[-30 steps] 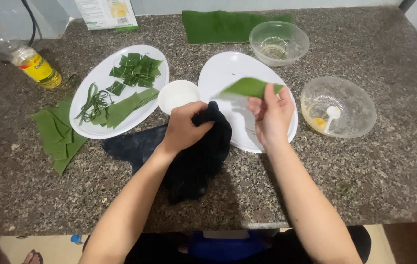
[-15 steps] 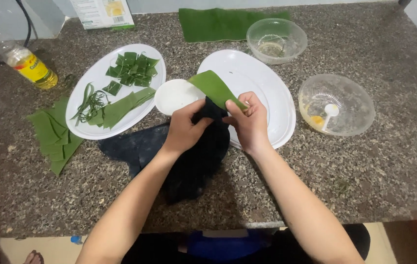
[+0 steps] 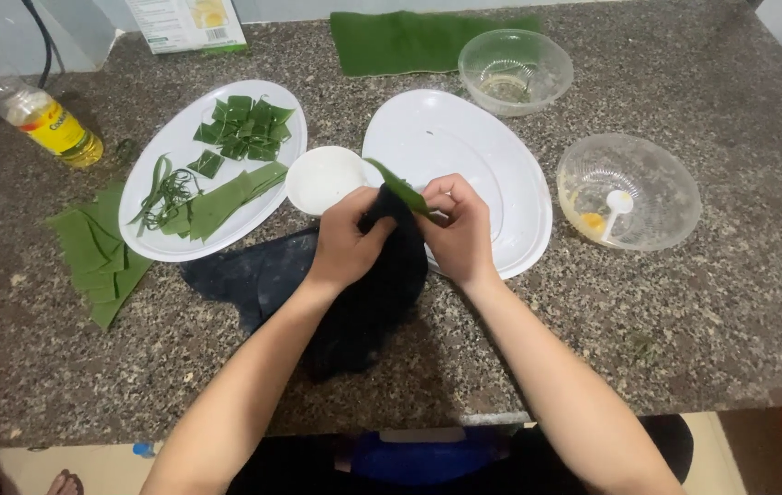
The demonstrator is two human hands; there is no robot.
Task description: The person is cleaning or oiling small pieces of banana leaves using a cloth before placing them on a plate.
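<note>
Both hands meet at the middle of the surface (image 3: 730, 302), just over the near rim of the big white oval plate (image 3: 464, 147). Left hand (image 3: 347, 240) is curled shut, bunching up a black cloth (image 3: 354, 302). Right hand (image 3: 458, 229) is closed too, fingers pinching one green leaf strip (image 3: 397, 186) that pokes up and to the left between the two hands, right against the cloth. The cloth trails down from the grip and spreads dark over the granite toward the person's body.

Just beyond the left hand sits one small white bowl (image 3: 322, 176), touching the gap between two plates. That makes two white oval plates: the one under the hands, bare, and a second oval plate (image 3: 166, 151) to the left, loaded with small square leaf pieces (image 3: 246, 122), a few long folded leaf strips (image 3: 226, 197) and a tangle of thin green ribbons (image 3: 164, 192).

Off the left plate's edge, a stack of cut leaf pieces (image 3: 93, 252) lies on the stone. Far left, one plastic bottle of yellow oil (image 3: 38, 110) lies on its side.

On the right, two clear bowls: one clear bowl (image 3: 515, 69) at the top, and a second clear bowl (image 3: 629, 188) nearer, holding a white spoon and a bit of yellow. One large folded leaf (image 3: 409, 38) lies at the far edge, with a carton (image 3: 185, 20) beside it.
</note>
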